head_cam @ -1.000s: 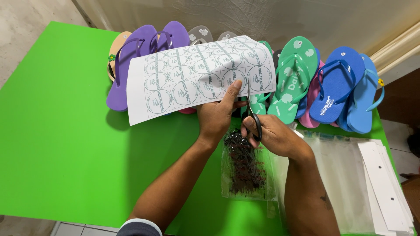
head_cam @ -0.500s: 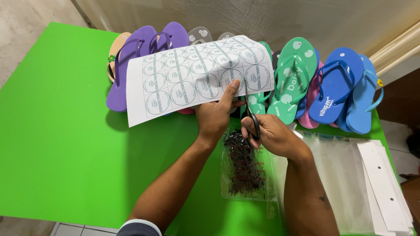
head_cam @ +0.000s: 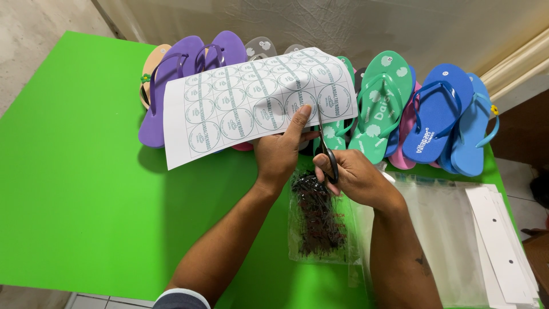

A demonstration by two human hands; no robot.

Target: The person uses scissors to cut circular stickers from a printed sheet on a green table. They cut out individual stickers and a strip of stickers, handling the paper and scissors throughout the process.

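The left hand [head_cam: 280, 151] pinches the lower edge of a sheet of round labels [head_cam: 257, 103], held above the green surface [head_cam: 86, 200]. The right hand [head_cam: 354, 177] grips black scissors [head_cam: 327, 150], blades just entering the sheet's lower right edge. The sheet looks nearly whole, so most cutting remains. Flip-flops [head_cam: 389, 103] lie behind the sheet.

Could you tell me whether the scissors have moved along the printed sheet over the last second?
Yes. The scissors in the right hand have advanced a little up into the sheet, toward the flip-flops.
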